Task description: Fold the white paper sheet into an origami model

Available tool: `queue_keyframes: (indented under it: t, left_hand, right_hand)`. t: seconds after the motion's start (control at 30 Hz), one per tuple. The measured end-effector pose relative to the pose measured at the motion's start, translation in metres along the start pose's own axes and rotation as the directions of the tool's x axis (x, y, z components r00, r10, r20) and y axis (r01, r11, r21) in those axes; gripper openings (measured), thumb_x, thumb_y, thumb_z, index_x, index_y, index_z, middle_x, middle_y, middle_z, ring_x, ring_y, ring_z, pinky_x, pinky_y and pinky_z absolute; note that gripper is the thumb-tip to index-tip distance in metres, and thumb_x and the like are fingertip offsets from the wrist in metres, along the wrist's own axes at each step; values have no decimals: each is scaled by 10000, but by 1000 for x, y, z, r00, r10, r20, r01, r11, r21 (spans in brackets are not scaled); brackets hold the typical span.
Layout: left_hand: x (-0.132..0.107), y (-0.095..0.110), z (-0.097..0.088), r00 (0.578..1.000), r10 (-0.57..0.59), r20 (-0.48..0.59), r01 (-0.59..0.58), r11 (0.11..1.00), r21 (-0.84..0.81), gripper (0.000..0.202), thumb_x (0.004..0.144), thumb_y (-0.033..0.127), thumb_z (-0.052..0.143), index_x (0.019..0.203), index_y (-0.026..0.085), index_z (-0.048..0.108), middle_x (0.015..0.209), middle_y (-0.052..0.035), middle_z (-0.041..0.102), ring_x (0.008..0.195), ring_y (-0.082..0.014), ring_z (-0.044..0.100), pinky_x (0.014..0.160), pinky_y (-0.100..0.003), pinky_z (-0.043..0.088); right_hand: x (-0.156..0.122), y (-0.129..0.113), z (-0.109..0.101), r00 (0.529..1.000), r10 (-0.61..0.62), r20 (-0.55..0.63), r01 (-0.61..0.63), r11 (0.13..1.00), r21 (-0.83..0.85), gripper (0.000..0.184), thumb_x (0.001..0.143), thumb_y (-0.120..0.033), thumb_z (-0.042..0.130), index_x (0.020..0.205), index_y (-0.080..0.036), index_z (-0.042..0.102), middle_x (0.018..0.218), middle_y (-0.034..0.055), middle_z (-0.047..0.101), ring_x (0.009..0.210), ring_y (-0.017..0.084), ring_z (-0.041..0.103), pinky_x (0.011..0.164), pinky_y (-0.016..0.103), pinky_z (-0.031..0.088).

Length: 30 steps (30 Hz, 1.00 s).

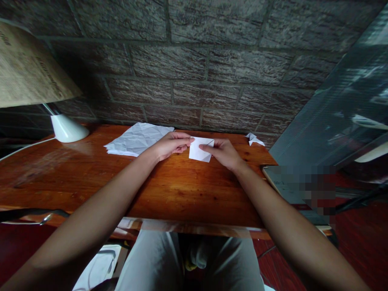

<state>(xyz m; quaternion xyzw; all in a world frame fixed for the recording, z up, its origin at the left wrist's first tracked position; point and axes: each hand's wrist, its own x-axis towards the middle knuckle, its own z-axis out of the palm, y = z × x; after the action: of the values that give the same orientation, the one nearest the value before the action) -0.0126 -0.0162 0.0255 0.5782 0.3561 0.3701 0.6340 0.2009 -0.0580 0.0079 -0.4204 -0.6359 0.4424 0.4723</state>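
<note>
A small folded white paper [198, 152] lies on the wooden table [169, 190] near its far edge. My left hand [171, 145] comes in from the left and pinches the paper's upper left corner with curled fingers. My right hand [222, 152] holds the paper's right side, thumb and fingers pressed together on it. Both forearms stretch across the table toward the paper.
A stack of creased white sheets [136, 139] lies left of the hands. A small folded paper piece [254, 139] sits at the far right edge. A lamp with a white base [67, 128] stands at the left. A brick wall [194, 60] runs behind the table.
</note>
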Motion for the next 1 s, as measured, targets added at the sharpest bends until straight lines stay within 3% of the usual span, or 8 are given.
queue_keyframes:
  t: [0.23, 0.43, 0.7, 1.0]
  left_hand:
    - [1, -3, 2, 998, -55, -22, 53, 995, -81, 357, 585, 320, 949, 766, 120, 715, 634, 27, 577, 530, -31, 481, 489, -143, 354]
    - [0, 0, 2, 998, -67, 5, 67, 987, -146, 333, 547, 245, 956, 724, 115, 706, 582, 43, 547, 488, -19, 442, 445, -136, 306]
    - [-1, 0, 5, 999, -41, -17, 38, 987, -157, 316, 551, 219, 955, 700, 123, 693, 564, 51, 515, 481, -16, 407, 444, -144, 270]
    - [-4, 4, 10, 999, 47, 24, -42, 983, -180, 315, 614, 299, 928, 689, 110, 687, 557, 64, 449, 482, -11, 322, 446, -167, 191]
  right_hand:
    - [0, 3, 0, 1000, -12, -12, 12, 1000, -28, 360, 704, -496, 840, 880, -184, 810, 843, 45, 780, 774, 182, 675, 776, 337, 511]
    - [-1, 1, 1, 1000, -6, -16, 5, 1000, -8, 360, 686, -510, 847, 866, -201, 812, 834, 38, 781, 759, 177, 673, 782, 347, 521]
    - [0, -1, 2, 999, -6, -33, 7, 1000, 28, 397, 662, -512, 861, 890, -190, 815, 844, 35, 783, 738, 163, 658, 768, 333, 516]
    - [-1, -3, 6, 998, 12, -62, -8, 997, 75, 403, 658, -509, 866, 894, -187, 811, 855, 38, 785, 744, 160, 655, 767, 328, 520]
